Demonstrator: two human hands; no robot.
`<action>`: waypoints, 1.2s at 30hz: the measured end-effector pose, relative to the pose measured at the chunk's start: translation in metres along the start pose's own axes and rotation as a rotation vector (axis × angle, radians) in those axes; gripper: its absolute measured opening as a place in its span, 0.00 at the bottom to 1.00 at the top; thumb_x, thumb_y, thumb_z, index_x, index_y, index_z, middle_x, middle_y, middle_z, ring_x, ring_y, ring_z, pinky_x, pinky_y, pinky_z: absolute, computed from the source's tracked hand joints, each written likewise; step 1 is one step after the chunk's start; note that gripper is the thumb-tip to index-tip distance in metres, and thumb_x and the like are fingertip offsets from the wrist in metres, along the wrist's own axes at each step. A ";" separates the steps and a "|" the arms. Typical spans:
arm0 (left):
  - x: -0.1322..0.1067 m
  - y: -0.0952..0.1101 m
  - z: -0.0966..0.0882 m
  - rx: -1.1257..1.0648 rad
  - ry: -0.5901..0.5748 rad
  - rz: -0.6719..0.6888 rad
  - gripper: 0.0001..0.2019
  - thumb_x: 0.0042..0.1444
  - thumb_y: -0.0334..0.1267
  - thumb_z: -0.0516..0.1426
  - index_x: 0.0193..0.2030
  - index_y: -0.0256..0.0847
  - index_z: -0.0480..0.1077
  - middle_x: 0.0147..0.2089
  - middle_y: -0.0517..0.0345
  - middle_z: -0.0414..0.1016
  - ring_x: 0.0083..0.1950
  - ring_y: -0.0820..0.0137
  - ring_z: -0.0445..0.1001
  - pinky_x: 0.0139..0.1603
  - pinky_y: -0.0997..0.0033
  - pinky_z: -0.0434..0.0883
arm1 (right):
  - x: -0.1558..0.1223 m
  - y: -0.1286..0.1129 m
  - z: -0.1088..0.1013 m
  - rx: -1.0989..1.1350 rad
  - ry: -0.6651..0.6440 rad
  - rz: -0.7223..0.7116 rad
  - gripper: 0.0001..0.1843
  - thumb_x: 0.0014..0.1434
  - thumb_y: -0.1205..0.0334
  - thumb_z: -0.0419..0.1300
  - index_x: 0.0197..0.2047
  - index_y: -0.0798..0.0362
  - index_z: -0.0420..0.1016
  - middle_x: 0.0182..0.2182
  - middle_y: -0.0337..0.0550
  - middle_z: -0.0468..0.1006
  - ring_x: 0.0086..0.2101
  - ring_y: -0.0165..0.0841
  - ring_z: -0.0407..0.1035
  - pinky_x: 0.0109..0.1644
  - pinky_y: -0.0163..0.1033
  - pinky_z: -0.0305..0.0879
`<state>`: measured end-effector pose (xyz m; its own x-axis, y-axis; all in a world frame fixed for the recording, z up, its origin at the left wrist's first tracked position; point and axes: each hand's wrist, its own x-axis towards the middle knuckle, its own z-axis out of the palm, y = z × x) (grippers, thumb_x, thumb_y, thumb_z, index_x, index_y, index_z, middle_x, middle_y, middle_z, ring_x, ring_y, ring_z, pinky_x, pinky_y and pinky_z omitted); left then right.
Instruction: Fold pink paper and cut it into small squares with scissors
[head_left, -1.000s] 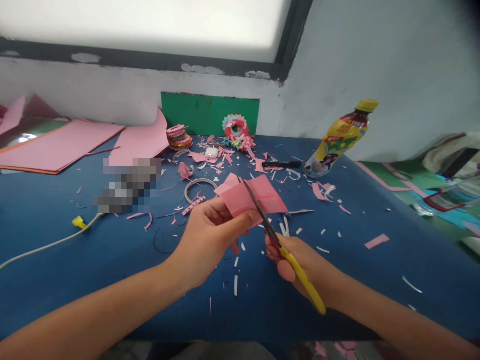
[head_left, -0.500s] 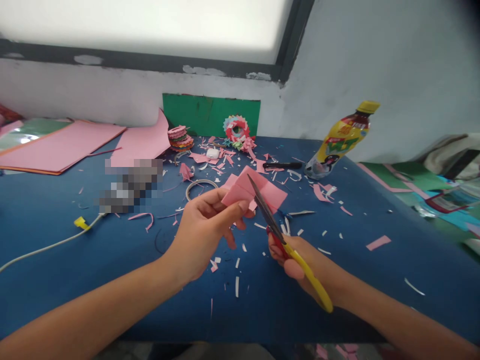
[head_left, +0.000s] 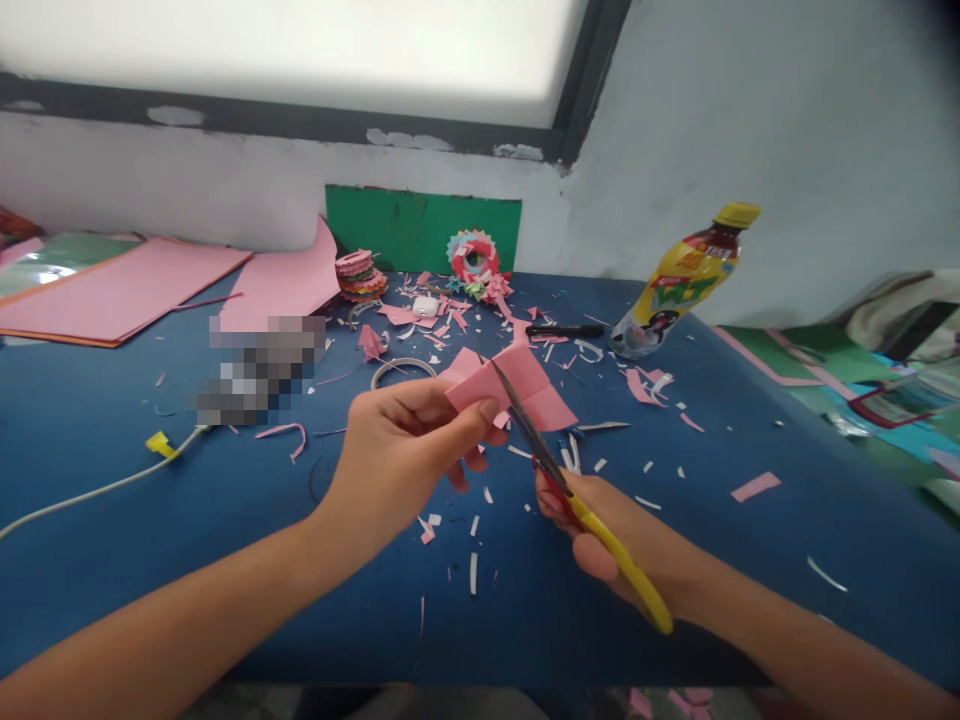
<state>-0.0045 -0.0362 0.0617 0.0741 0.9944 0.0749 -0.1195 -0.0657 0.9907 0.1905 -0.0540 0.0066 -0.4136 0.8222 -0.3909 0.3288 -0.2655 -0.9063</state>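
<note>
My left hand (head_left: 412,430) pinches a creased, folded piece of pink paper (head_left: 544,392) between thumb and fingers, above the table. In my right hand (head_left: 600,525) is a pair of scissors (head_left: 592,520) with yellow and red handles. The scissor blades lie across the pink paper and point up and to the left. A cut line shows in the paper near the blade tips. Part of the paper is hidden behind the blades and my left fingers.
Paper scraps litter the blue table (head_left: 247,560). A tape ring (head_left: 379,378), black pen (head_left: 566,330), tilted bottle (head_left: 679,280) and paper wreath (head_left: 474,258) stand or lie beyond my hands. Pink sheets (head_left: 127,285) are at left, near a white cable (head_left: 97,495).
The scissor blades have closed somewhat and cut into the pink paper, whose right part now tilts lower. Both hands stay in nearly the same place.
</note>
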 end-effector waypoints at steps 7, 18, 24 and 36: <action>0.001 0.001 -0.002 -0.089 -0.054 -0.043 0.09 0.48 0.32 0.60 0.19 0.38 0.71 0.18 0.64 0.72 0.16 0.80 0.66 0.13 0.85 0.65 | 0.008 0.017 -0.003 -0.176 0.057 0.003 0.05 0.50 0.60 0.55 0.31 0.50 0.63 0.19 0.34 0.69 0.20 0.28 0.63 0.20 0.31 0.50; 0.002 0.000 -0.002 -0.171 -0.075 -0.102 0.09 0.47 0.33 0.61 0.19 0.37 0.71 0.19 0.65 0.73 0.15 0.80 0.67 0.13 0.85 0.65 | 0.004 0.008 -0.003 -0.320 0.098 -0.085 0.03 0.49 0.62 0.54 0.26 0.51 0.62 0.20 0.36 0.70 0.22 0.28 0.61 0.23 0.32 0.52; 0.002 -0.001 -0.002 -0.203 -0.086 -0.118 0.09 0.47 0.33 0.61 0.18 0.37 0.70 0.19 0.65 0.73 0.16 0.80 0.68 0.13 0.86 0.64 | 0.002 0.008 0.001 -0.247 0.088 -0.098 0.07 0.48 0.59 0.57 0.26 0.51 0.61 0.19 0.36 0.67 0.22 0.29 0.61 0.23 0.32 0.52; 0.001 -0.001 -0.002 -0.249 -0.102 -0.145 0.08 0.47 0.33 0.61 0.19 0.38 0.71 0.19 0.65 0.74 0.16 0.80 0.69 0.13 0.88 0.65 | -0.002 0.001 -0.001 -0.183 0.006 -0.092 0.12 0.52 0.53 0.55 0.27 0.51 0.58 0.18 0.34 0.61 0.21 0.28 0.57 0.22 0.32 0.51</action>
<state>-0.0058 -0.0354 0.0607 0.2059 0.9777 -0.0417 -0.3387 0.1112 0.9343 0.1922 -0.0558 0.0069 -0.4443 0.8418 -0.3065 0.4389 -0.0937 -0.8936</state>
